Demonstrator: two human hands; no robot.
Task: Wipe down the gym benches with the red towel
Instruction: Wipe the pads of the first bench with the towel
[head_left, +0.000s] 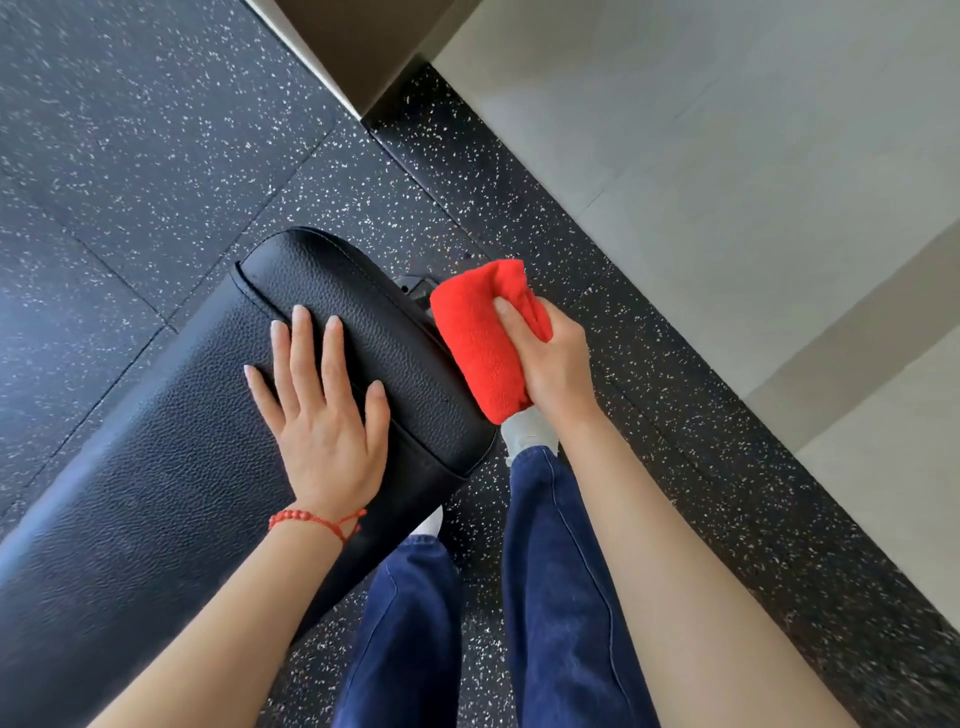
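Note:
A black padded gym bench (171, 467) runs from the lower left up to its rounded end near the middle of the view. My left hand (322, 410) lies flat on the end pad, fingers spread, a red bead bracelet on the wrist. My right hand (550, 358) grips a folded red towel (478, 338), held against the right side edge of the bench's end. The towel hides part of the bench frame behind it.
Black speckled rubber flooring (130, 156) surrounds the bench. A pale tiled floor (753, 156) lies to the right, past a dark border strip. A brown wall base or column (363, 47) stands at the top. My legs in blue jeans (550, 571) stand beside the bench.

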